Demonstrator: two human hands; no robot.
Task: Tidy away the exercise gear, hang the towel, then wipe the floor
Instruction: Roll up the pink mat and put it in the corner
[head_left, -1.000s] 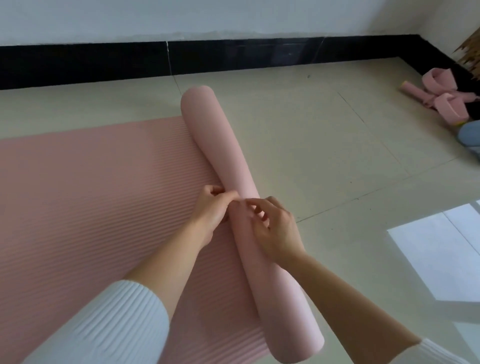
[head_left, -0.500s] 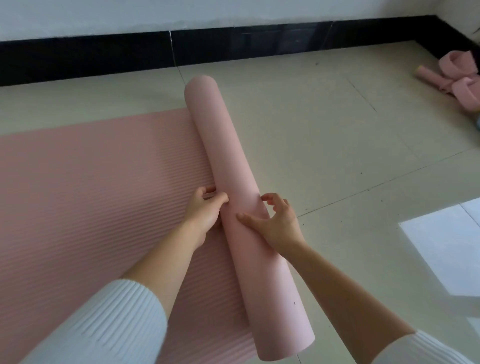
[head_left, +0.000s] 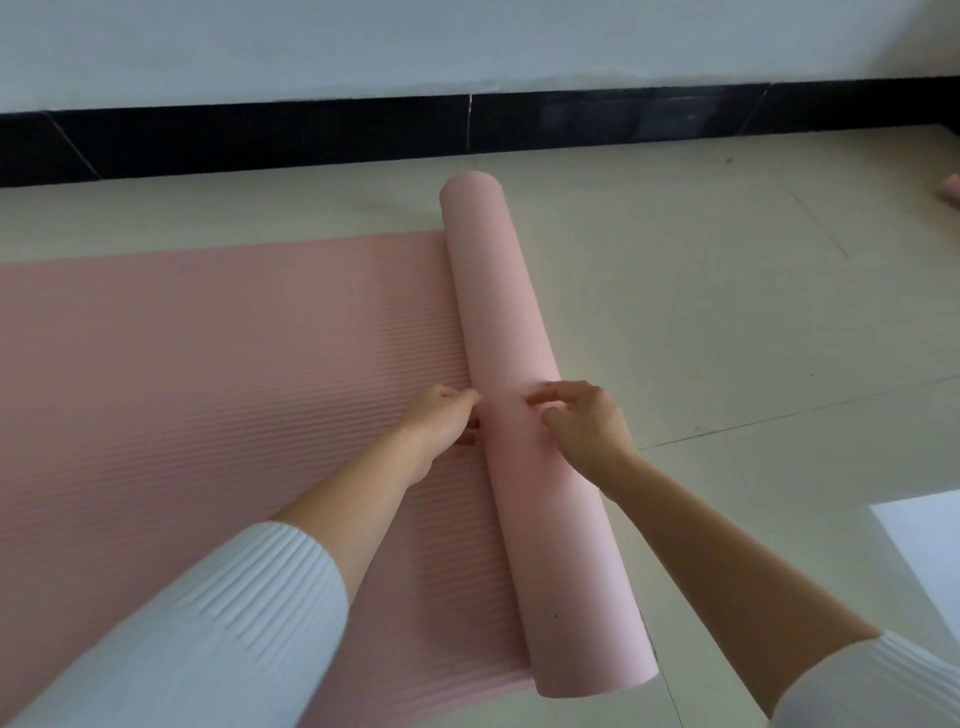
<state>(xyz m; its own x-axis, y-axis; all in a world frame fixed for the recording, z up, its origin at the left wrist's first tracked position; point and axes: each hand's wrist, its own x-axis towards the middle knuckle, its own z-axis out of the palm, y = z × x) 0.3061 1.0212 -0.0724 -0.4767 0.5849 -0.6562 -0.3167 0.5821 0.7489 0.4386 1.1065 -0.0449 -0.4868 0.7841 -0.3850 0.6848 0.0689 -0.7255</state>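
A pink yoga mat lies on the tiled floor, its flat ribbed part (head_left: 208, 389) spread to the left. Its rolled-up part (head_left: 498, 291) forms a long tube that runs from near the wall toward me. My left hand (head_left: 441, 423) grips the roll's left side where it meets the flat mat, thumb on top and fingers tucked against the roll. My right hand (head_left: 582, 421) sits on top of the roll, its curled fingers and thumb pinching the surface. Both hands are at mid-length of the roll, close together.
A black skirting board (head_left: 311, 135) runs along the white wall behind the mat. Bare beige floor tiles (head_left: 727, 322) stretch to the right. A pink object (head_left: 951, 191) peeks in at the right edge. A sunlit patch (head_left: 924, 561) lies at the lower right.
My right hand has moved from the roll's right flank up onto its top, with fingers now curled. The left hand stays at the roll's left side. The view has swung left, hiding most of the pink gear.
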